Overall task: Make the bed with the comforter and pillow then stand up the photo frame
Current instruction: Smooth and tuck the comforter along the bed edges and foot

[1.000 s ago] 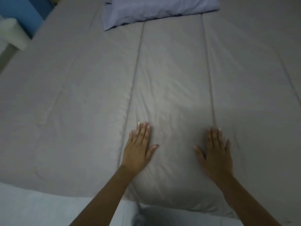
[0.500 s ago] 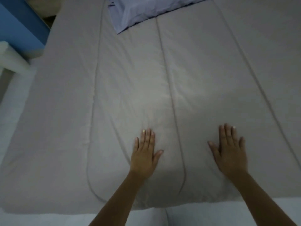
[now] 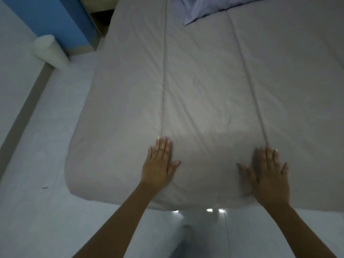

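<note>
A grey-beige comforter (image 3: 204,81) with long stitched seams lies spread flat over the bed, reaching its foot edge. My left hand (image 3: 159,163) presses flat on it near the foot, fingers straight, just right of one seam. My right hand (image 3: 269,174) presses flat beside the other seam, fingers spread. A lavender pillow (image 3: 208,8) lies at the head of the bed, cut off by the top edge. No photo frame is in view.
White tiled floor (image 3: 46,146) runs along the bed's left side and foot. A white cylindrical bin (image 3: 50,51) stands by a blue panel (image 3: 55,19) at the upper left. A wooden piece of furniture (image 3: 100,17) sits beside the bed's head.
My hands have slid back toward the foot edge of the comforter and a little further apart. The view has shifted left and back, showing more floor and the bin.
</note>
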{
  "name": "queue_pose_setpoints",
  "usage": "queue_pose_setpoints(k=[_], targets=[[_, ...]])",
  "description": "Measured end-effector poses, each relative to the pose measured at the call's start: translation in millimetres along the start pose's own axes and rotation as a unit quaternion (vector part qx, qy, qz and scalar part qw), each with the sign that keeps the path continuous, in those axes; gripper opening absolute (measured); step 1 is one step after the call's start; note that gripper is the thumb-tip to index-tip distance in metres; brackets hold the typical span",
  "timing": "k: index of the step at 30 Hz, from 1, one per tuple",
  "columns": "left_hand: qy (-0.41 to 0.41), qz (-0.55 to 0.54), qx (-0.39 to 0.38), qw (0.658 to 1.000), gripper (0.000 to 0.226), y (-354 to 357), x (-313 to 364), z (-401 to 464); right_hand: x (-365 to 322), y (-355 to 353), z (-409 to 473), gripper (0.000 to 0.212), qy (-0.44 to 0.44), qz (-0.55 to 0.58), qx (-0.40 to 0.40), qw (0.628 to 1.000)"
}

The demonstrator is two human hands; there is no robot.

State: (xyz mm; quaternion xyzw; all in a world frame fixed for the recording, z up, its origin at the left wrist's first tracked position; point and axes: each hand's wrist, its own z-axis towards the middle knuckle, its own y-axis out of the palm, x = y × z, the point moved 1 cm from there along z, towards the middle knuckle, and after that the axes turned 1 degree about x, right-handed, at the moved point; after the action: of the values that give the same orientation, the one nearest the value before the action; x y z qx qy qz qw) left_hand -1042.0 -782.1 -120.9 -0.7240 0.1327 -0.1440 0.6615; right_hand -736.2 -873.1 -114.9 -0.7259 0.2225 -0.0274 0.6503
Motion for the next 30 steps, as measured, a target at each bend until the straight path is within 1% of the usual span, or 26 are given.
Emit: queue_pose_setpoints(k=[2, 4, 9, 12, 14, 16, 18, 20, 22, 25, 28, 30], targets=[[0.003, 0.011, -0.012, 1.000, 0.074, -1, -28, -16, -23, 7, -18, 0.093, -0.004, -0.011, 0.002, 1.000], [0.006, 0.015, -0.016, 1.000, 0.076, -6, -58, -24, -48, 13, -28, 0.092, -0.006, -0.014, 0.001, 1.000], [0.031, 0.020, -0.005, 0.999, 0.078, -18, -133, -21, -133, 24, -26, 0.097, -0.001, -0.008, 0.017, 1.000], [0.054, 0.019, 0.010, 0.998, 0.077, -17, -182, -14, -197, 39, -20, 0.100, -0.002, -0.005, 0.030, 1.000], [0.075, 0.025, 0.013, 0.997, 0.073, -13, -220, -7, -247, 52, -13, 0.100, -0.009, 0.004, 0.022, 1.000], [0.082, 0.048, 0.015, 0.995, 0.069, -8, -256, 1, -300, 66, 0, 0.095, -0.018, 0.012, 0.027, 0.999], [0.072, 0.049, -0.003, 0.996, 0.067, 3, -285, 8, -347, 89, 10, 0.087, -0.027, 0.017, 0.035, 0.999], [0.066, 0.032, -0.030, 0.997, 0.062, 17, -301, 8, -379, 121, 9, 0.081, -0.035, -0.001, 0.006, 0.999], [0.070, -0.006, -0.055, 0.996, 0.054, 26, -303, 1, -391, 146, 0, 0.082, -0.021, -0.039, -0.029, 0.999], [0.075, -0.041, -0.048, 0.995, 0.049, 21, -300, -4, -392, 141, -3, 0.085, 0.002, -0.060, -0.047, 0.997], [0.087, -0.034, -0.039, 0.995, 0.054, 16, -305, -8, -389, 125, -4, 0.081, 0.025, -0.056, -0.060, 0.996], [0.091, -0.025, -0.030, 0.995, 0.059, 21, -311, -12, -389, 129, -12, 0.081, 0.024, -0.081, -0.077, 0.993]])
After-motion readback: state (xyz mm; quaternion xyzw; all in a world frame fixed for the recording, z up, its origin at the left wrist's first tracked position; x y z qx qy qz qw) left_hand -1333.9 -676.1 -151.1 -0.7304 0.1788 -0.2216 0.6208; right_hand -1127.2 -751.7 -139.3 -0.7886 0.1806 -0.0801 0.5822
